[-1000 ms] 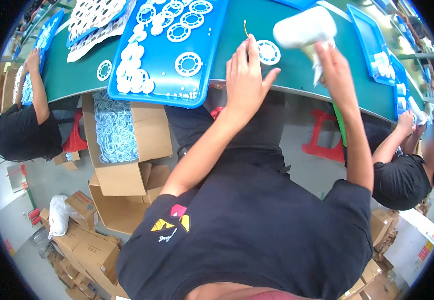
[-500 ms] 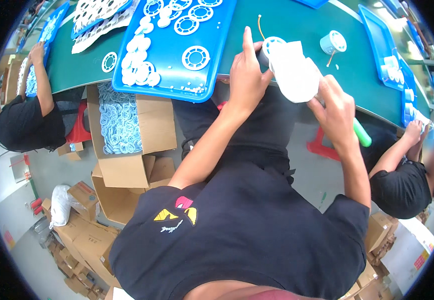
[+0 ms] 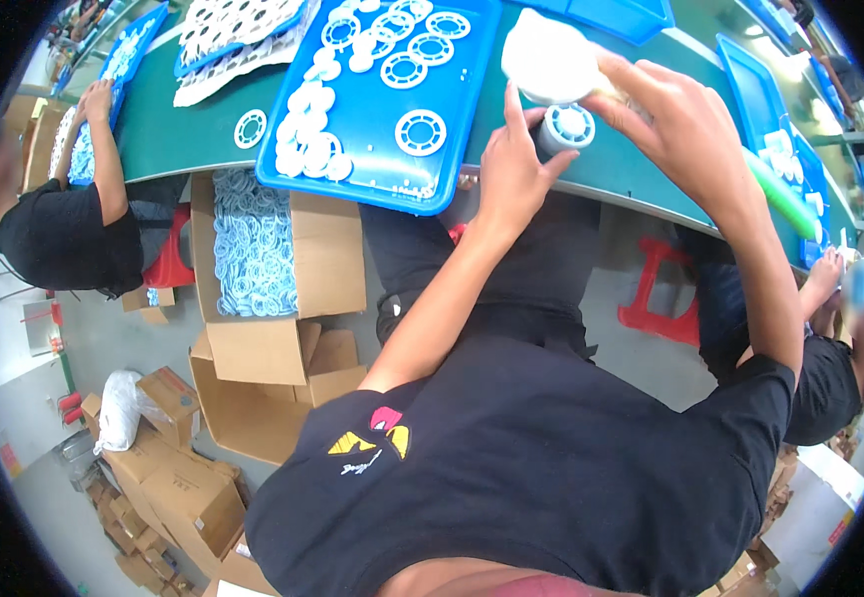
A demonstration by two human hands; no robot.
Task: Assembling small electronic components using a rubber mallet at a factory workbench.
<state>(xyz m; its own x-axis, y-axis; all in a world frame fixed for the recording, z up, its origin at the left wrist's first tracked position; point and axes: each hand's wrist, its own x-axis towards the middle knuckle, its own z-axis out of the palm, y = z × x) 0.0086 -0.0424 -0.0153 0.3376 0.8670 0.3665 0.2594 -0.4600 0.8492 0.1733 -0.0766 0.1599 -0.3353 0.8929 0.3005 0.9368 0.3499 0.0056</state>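
Observation:
My left hand (image 3: pixel 519 174) is closed around a short dark grey cylinder with a pale, slotted round cap (image 3: pixel 569 123) on its top. The cylinder is at the table's near edge. Gripped in my right hand (image 3: pixel 675 114) is a mallet with a bulky white head (image 3: pixel 549 58), held close to the head. Its green grip (image 3: pixel 785 194) sticks out beyond my right wrist. The white head is just past the capped cylinder, apart from it. To the left of my left hand is a blue tray (image 3: pixel 377 119) with white rings (image 3: pixel 420 132) and small white discs (image 3: pixel 302 124).
One white ring (image 3: pixel 250 128) lies on the green table (image 3: pixel 193 139). Further blue trays (image 3: pixel 611 15) stand at the back and right. Below the table an open carton (image 3: pixel 327 249) holds many pale blue rings. Co-workers (image 3: pixel 69 234) sit on both sides; a red stool (image 3: pixel 661 294) stands right.
The mallet has moved up and away from the cylinder, baring its cap. My right arm has lifted outward. My left hand stays around the cylinder, and the whole view has shifted slightly.

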